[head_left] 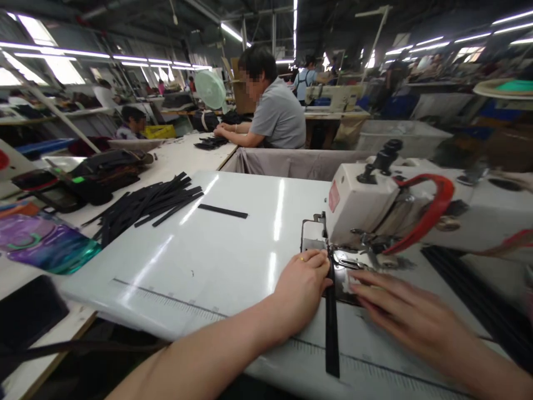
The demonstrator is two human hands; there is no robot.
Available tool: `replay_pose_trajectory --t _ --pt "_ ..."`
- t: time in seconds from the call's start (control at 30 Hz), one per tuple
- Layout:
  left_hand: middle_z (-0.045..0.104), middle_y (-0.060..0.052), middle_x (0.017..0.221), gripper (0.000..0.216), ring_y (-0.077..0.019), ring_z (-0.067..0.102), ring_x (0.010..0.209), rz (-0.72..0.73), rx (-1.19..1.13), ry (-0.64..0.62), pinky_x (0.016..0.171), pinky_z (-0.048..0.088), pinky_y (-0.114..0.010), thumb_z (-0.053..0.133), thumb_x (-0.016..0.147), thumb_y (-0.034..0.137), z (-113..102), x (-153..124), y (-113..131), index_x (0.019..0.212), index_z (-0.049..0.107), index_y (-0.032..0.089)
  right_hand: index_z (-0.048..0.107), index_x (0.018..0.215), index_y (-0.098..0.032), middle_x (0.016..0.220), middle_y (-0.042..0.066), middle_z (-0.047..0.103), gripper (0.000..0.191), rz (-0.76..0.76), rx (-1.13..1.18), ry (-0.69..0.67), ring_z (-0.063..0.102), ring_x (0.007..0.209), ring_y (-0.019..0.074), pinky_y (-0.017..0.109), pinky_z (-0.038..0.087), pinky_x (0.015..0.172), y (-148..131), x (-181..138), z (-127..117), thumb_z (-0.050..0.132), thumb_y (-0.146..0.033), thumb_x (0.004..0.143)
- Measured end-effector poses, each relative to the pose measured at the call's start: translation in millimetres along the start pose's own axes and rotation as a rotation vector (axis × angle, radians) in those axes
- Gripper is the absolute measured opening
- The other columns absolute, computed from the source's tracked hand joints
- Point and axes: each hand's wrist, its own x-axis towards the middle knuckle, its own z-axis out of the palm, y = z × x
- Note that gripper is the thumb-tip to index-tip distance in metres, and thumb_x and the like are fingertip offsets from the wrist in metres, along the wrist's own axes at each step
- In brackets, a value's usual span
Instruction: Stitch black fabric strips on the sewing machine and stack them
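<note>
A black fabric strip [332, 339] runs lengthwise under the head of a white sewing machine [360, 194], its near end lying over the ruler marks on the table. Curled at the left side of the strip, my left hand [303, 286] pinches it close to the metal needle plate [343, 272]. My right hand [403, 305] lies to the right of the strip, fingers stretched out with their tips at the plate. The needle itself is hard to make out. Another black strip [222, 211] rests alone on the white tabletop [233, 255].
A pile of black strips [145, 205] lies at the table's left edge, near a purple-teal pouch [50, 241]. Long black strips [470, 300] lie on the right under the machine arm. Across the table a co-worker in a grey shirt [278, 114] handles black pieces.
</note>
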Motion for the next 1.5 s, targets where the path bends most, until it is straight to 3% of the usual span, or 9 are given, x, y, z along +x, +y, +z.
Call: replay_pose_trajectory --t 0.1,0.27,0.63,0.83,0.97,1.17,1.5 --pt "0.060 -0.010 0.131 0.026 -0.0224 0.050 0.128 0.001 0.031 0.017 0.110 0.040 -0.037 0.051 0.097 0.021 2.5 -1.6 0.5 0.120 0.056 0.013 0.065 0.113 -0.019 0.116 0.008 0.065 0.025 -0.081 0.036 -0.038 0.062 0.105 0.0172 0.027 0.055 0.086 -6.0 12.3 19.8 0.043 -0.019 0.101" --pt "0.058 -0.012 0.134 0.024 -0.0212 0.050 0.129 0.004 0.098 0.008 0.110 0.041 -0.035 0.049 0.098 0.022 6.6 1.5 1.4 0.118 0.058 0.011 0.061 0.122 -0.013 0.119 0.011 0.065 0.034 -0.091 -0.023 -0.064 0.060 0.113 0.0215 0.033 0.056 0.091 -10.0 10.0 28.6 0.039 -0.007 0.097" --pt "0.058 -0.012 0.135 0.027 -0.0212 0.049 0.130 -0.001 0.142 0.030 0.112 0.039 -0.035 0.048 0.097 0.018 14.8 2.6 -0.4 0.121 0.058 0.011 0.064 0.117 -0.011 0.112 0.010 0.068 0.031 0.003 -0.005 0.003 0.063 0.109 0.0187 0.029 0.056 0.093 -13.9 11.3 34.3 0.037 -0.015 0.101" --pt "0.063 -0.012 0.127 0.025 -0.0225 0.055 0.123 -0.010 0.032 0.064 0.110 0.042 -0.036 0.052 0.094 0.015 9.5 3.8 -0.9 0.117 0.061 0.011 0.064 0.113 -0.012 0.109 0.010 0.068 0.033 0.023 0.020 0.028 0.065 0.105 0.0171 0.026 0.056 0.090 -11.8 13.1 34.9 0.034 -0.019 0.103" --pt "0.065 -0.009 0.124 0.023 -0.0209 0.058 0.117 -0.003 -0.037 0.064 0.109 0.044 -0.035 0.053 0.091 0.010 4.4 4.5 -3.6 0.112 0.064 0.013 0.063 0.116 -0.014 0.117 0.011 0.066 0.031 0.086 -0.002 0.068 0.064 0.106 0.0190 0.031 0.055 0.093 -7.3 14.7 37.1 0.036 -0.023 0.103" --pt "0.059 -0.013 0.134 0.031 -0.0229 0.052 0.127 0.012 0.082 0.037 0.112 0.042 -0.036 0.043 0.097 0.014 12.1 4.2 -5.4 0.123 0.058 0.008 0.060 0.118 -0.015 0.116 0.010 0.066 0.028 0.124 -0.038 0.051 0.063 0.106 0.0216 0.037 0.056 0.092 -6.3 14.3 43.2 0.039 -0.022 0.101" --pt "0.059 -0.014 0.131 0.030 -0.0216 0.053 0.126 0.020 0.121 -0.008 0.111 0.044 -0.036 0.040 0.098 0.012 10.3 15.1 -5.7 0.119 0.061 0.009 0.056 0.126 -0.016 0.119 0.010 0.065 0.032 0.137 -0.045 0.027 0.064 0.103 0.0221 0.038 0.056 0.091 -4.4 14.5 46.0 0.041 -0.015 0.098"
